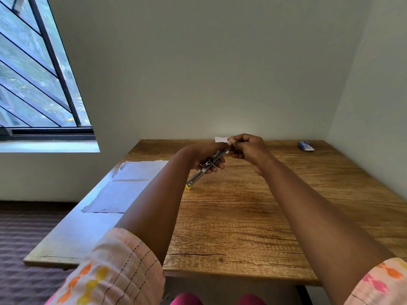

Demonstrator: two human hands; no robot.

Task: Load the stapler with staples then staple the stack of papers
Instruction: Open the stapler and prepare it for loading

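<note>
My left hand (206, 158) holds a metal stapler (203, 169) with a yellow end, tilted, its yellow end low near the wooden table (242, 216). My right hand (246, 148) is closed at the stapler's upper end, pinching something small that I cannot make out. A small white piece of paper (221, 139) shows just behind my right fingers. A stack of papers (125, 183) lies flat on the table's left side, partly hidden by my left forearm.
A small blue box (305, 146) lies at the table's far right corner near the wall. Walls close off the back and right. A barred window is at the upper left. The floor lies left of the table.
</note>
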